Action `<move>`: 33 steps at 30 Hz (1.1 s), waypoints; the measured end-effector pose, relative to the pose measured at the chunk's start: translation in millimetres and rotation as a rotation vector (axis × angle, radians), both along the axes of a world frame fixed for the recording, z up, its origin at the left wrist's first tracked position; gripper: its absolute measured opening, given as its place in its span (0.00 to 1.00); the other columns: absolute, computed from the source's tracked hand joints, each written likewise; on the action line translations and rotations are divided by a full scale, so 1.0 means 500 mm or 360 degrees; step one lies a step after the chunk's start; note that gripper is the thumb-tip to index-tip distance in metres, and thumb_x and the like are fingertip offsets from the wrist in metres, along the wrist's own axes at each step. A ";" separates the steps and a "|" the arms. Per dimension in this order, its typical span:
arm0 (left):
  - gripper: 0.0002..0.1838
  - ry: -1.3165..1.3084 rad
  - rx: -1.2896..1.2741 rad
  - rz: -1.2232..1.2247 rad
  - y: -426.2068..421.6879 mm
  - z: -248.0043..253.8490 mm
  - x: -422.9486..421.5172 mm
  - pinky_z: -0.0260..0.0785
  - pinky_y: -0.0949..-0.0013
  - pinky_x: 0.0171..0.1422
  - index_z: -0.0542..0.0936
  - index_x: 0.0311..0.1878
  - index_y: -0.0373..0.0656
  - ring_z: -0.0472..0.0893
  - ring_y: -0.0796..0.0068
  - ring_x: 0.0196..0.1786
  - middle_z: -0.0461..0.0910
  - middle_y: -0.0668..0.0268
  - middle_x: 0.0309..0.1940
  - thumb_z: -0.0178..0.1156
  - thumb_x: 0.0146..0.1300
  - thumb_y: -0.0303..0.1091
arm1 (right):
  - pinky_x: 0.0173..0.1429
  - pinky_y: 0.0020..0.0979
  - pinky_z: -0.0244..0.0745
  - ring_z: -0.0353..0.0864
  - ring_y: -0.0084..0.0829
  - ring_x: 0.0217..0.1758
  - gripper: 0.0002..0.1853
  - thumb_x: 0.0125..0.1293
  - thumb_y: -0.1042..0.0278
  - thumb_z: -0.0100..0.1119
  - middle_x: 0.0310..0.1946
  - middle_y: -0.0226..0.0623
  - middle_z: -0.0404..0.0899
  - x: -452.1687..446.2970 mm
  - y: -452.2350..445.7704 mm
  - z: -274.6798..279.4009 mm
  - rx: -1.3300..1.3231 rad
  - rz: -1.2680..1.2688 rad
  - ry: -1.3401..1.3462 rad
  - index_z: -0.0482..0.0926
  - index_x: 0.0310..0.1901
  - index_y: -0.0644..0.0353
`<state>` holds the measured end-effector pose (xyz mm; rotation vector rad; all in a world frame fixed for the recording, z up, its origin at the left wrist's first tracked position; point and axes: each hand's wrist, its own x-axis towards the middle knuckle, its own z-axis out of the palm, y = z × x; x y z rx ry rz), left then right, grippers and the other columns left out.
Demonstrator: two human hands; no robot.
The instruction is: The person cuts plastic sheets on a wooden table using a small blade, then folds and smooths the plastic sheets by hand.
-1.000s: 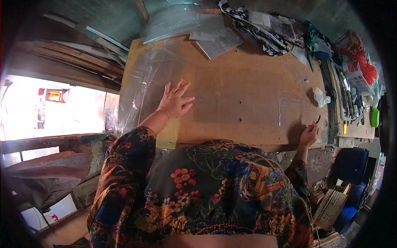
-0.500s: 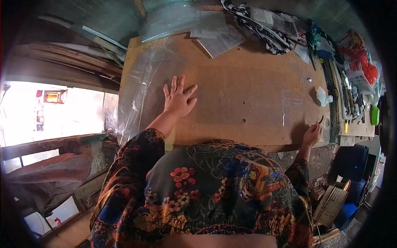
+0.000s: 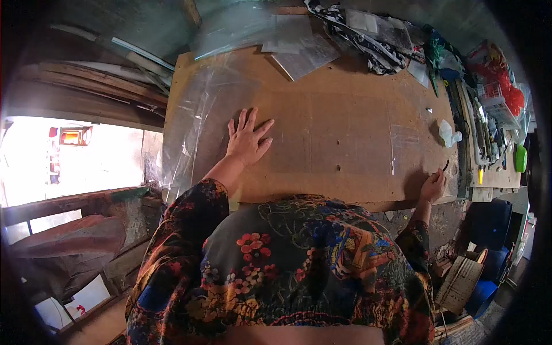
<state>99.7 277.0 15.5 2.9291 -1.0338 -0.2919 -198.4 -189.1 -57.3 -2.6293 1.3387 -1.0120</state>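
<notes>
My left hand (image 3: 247,141) lies flat with fingers spread on a transparent plastic sheet (image 3: 305,129), which covers much of a brown wooden board (image 3: 368,83). Near the board's right front edge, my right hand (image 3: 433,187) is closed around a thin, dark, curved-tipped object (image 3: 446,165); its lower part is hidden in the fingers, so its kind does not show. Wrinkled clear film (image 3: 190,126) hangs at the board's left side. A crumpled whitish plastic bag (image 3: 448,134) rests beyond my right hand.
Square panes (image 3: 305,60) and a black-and-white plastic bundle (image 3: 368,43) lie along the far edge. To the right are a white basket (image 3: 499,103) with red plastic, several tools (image 3: 486,135) and a green object (image 3: 521,158). Cardboard (image 3: 460,284) stands low at right.
The view has shifted very slightly. Both hands stay in nearly the same places, the left flat on the sheet and the right closed on the thin dark object.
</notes>
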 end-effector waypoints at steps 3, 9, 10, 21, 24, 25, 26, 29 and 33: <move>0.25 0.0006 0.0040 0.0000 -0.003 0.002 0.001 0.33 0.43 0.69 0.59 0.64 0.70 0.40 0.54 0.71 0.41 0.60 0.69 0.43 0.62 0.52 | 0.40 0.41 0.71 0.75 0.43 0.40 0.10 0.62 0.71 0.46 0.34 0.41 0.75 0.006 0.008 0.011 0.0091 -0.0049 -0.0029 0.74 0.44 0.58; 0.25 -0.0053 0.0001 -0.0023 0.000 -0.007 0.003 0.34 0.44 0.69 0.59 0.64 0.69 0.41 0.54 0.71 0.42 0.61 0.69 0.42 0.63 0.52 | 0.40 0.40 0.71 0.75 0.43 0.39 0.10 0.63 0.71 0.46 0.33 0.42 0.75 -0.001 -0.002 -0.004 -0.0030 -0.0043 0.0038 0.74 0.44 0.58; 0.25 -0.0055 0.0001 -0.0024 0.000 -0.009 0.003 0.34 0.44 0.69 0.59 0.64 0.69 0.41 0.54 0.71 0.42 0.61 0.69 0.42 0.63 0.52 | 0.40 0.40 0.71 0.75 0.43 0.39 0.10 0.63 0.71 0.46 0.34 0.42 0.76 0.008 0.014 0.016 0.0004 -0.0045 0.0017 0.74 0.44 0.58; 0.25 -0.0063 0.0019 -0.0010 -0.002 -0.003 0.000 0.34 0.45 0.69 0.58 0.65 0.69 0.40 0.56 0.71 0.42 0.62 0.69 0.40 0.63 0.52 | 0.42 0.31 0.72 0.75 0.35 0.41 0.10 0.63 0.71 0.48 0.38 0.40 0.74 0.060 0.076 0.010 0.0357 0.0341 -0.0485 0.73 0.46 0.60; 0.25 -0.0068 0.0006 -0.0007 -0.001 -0.002 -0.002 0.34 0.45 0.70 0.58 0.65 0.68 0.41 0.56 0.71 0.42 0.63 0.69 0.40 0.63 0.52 | 0.45 0.28 0.71 0.71 0.31 0.48 0.06 0.60 0.75 0.51 0.45 0.41 0.71 0.179 0.232 0.021 0.0584 0.1168 -0.0780 0.72 0.40 0.62; 0.25 -0.0064 -0.0004 -0.0004 -0.002 -0.001 -0.003 0.34 0.45 0.70 0.58 0.65 0.68 0.41 0.56 0.71 0.42 0.63 0.69 0.40 0.63 0.52 | 0.46 0.27 0.70 0.70 0.32 0.48 0.07 0.58 0.76 0.54 0.46 0.42 0.71 0.213 0.297 0.045 0.0624 0.1299 -0.0574 0.71 0.39 0.63; 0.25 -0.0067 0.0000 0.0004 -0.003 0.000 -0.004 0.35 0.45 0.70 0.58 0.65 0.68 0.41 0.56 0.71 0.42 0.63 0.69 0.41 0.63 0.52 | 0.39 0.31 0.73 0.77 0.32 0.35 0.10 0.57 0.73 0.55 0.37 0.43 0.76 0.252 0.370 0.106 0.0657 0.1371 -0.0464 0.73 0.41 0.62; 0.25 -0.0053 -0.0026 0.0025 -0.001 0.001 -0.005 0.35 0.44 0.69 0.59 0.64 0.68 0.41 0.57 0.71 0.42 0.63 0.69 0.43 0.62 0.52 | 0.35 0.36 0.73 0.78 0.41 0.32 0.12 0.57 0.71 0.55 0.31 0.43 0.77 0.325 0.481 0.166 0.0785 0.1638 -0.0073 0.73 0.43 0.59; 0.26 -0.0047 -0.0051 0.0031 -0.001 0.003 -0.005 0.36 0.44 0.69 0.60 0.64 0.68 0.41 0.57 0.71 0.44 0.63 0.69 0.46 0.62 0.51 | 0.34 0.39 0.73 0.77 0.44 0.32 0.11 0.57 0.72 0.53 0.31 0.43 0.77 0.388 0.518 0.172 0.0626 0.1860 -0.0007 0.73 0.43 0.58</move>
